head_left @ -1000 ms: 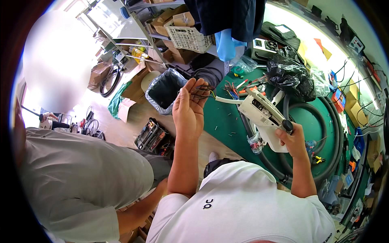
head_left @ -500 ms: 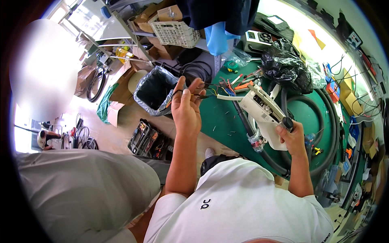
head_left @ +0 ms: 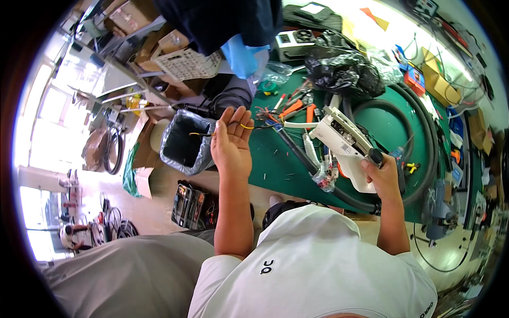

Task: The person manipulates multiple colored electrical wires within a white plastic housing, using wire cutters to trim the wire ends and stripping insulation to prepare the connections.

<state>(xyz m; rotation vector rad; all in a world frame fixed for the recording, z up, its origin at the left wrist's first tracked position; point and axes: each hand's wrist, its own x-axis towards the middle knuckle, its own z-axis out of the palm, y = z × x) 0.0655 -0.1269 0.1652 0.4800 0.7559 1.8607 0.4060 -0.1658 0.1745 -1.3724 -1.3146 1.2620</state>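
My left hand [head_left: 231,146] is raised palm up beside the table edge, its fingers stretched out. A thin dark wire [head_left: 233,123] with yellow ends lies across those fingers. On the right, my right hand [head_left: 383,177] grips the lower end of a white connector housing [head_left: 342,140] that looks like a charging gun, its thumb near a black knob [head_left: 376,156]. The housing's upper side is open and shows parts inside. From its far end a white sleeve [head_left: 301,125] leads toward a bunch of loose coloured wires [head_left: 268,114].
A lined bin [head_left: 185,167] stands left of the green table [head_left: 265,151]. Thick black cable [head_left: 424,132] coils on the table's right, and orange-handled tools [head_left: 290,109] lie near a black plastic bag [head_left: 339,69]. A toolbox [head_left: 186,206] sits on the floor. A person in grey [head_left: 138,275] is close on my left.
The view has turned, and surroundings on the left have shifted. My left hand's fingers lie flatter and closer together, with the wire across them. My right hand keeps its grip on the housing.
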